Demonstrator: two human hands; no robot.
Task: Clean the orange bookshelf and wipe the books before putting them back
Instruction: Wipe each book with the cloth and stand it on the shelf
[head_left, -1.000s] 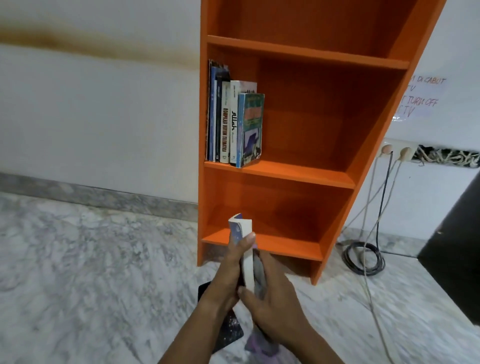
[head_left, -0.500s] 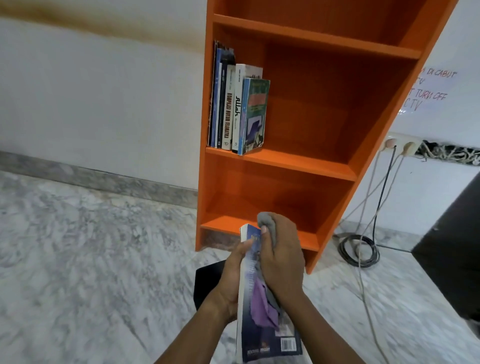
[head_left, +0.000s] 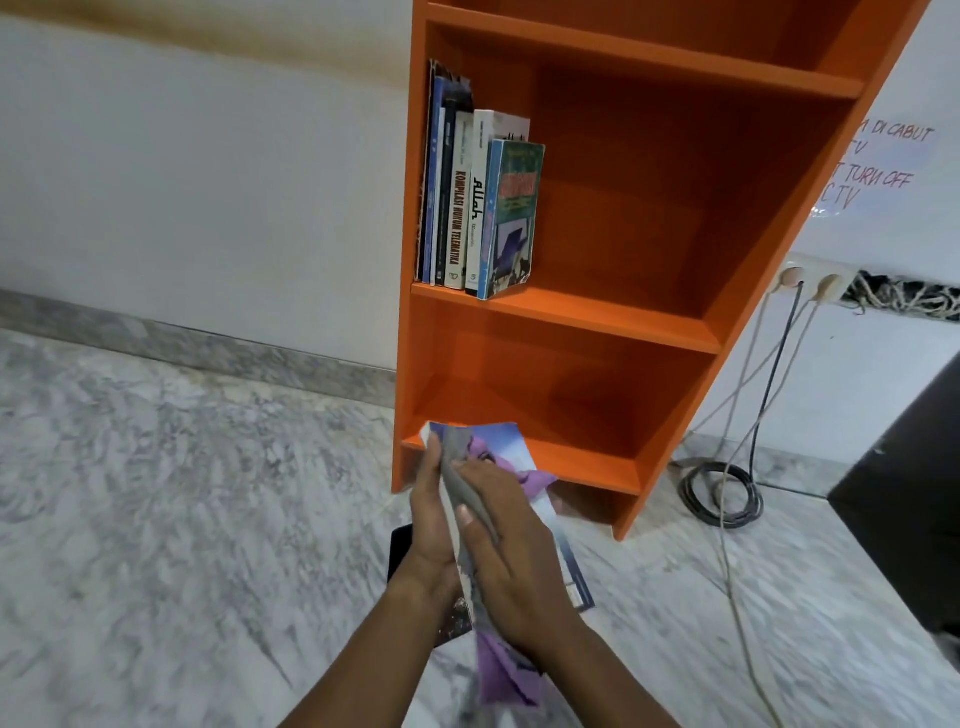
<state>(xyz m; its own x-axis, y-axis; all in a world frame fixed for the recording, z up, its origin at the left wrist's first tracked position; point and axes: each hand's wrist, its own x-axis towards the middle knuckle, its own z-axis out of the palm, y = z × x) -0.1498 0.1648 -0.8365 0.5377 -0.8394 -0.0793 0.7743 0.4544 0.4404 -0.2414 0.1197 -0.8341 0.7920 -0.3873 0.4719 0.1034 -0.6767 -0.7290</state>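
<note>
- At the far left we see a pale wall (head_left: 182, 182) with a brownish stain along its top, and a grey marble floor (head_left: 156, 493) below it
- Low in the middle, a dark flat thing (head_left: 400, 545) lies on the floor, mostly hidden behind the wrists; we cannot tell what it is
- The left hand (head_left: 431, 514) grips the book (head_left: 501, 441) along its left edge, fingers curled behind it and palm against the side
- The book is held up in front of the lowest shelf, tilted, its blue and white cover facing up and to the right
- A grey and purple cloth (head_left: 506, 670) lies across that cover, with a loose purple end hanging below the right wrist
- The right hand (head_left: 514, 566) presses the cloth flat onto the cover, fingers fairly straight and the thumb resting on the grey part
- The orange bookshelf (head_left: 675, 208) stands against the wall; a row of books (head_left: 478, 208) stands upright at the left end of its middle shelf
- Right of the bookshelf, coiled cables (head_left: 722, 493) sit on the floor, with leads rising to a socket (head_left: 810, 275) on the wall
- Above the socket hangs a handwritten note (head_left: 883, 166)
- A dark cabinet (head_left: 909, 493) fills the right edge
</note>
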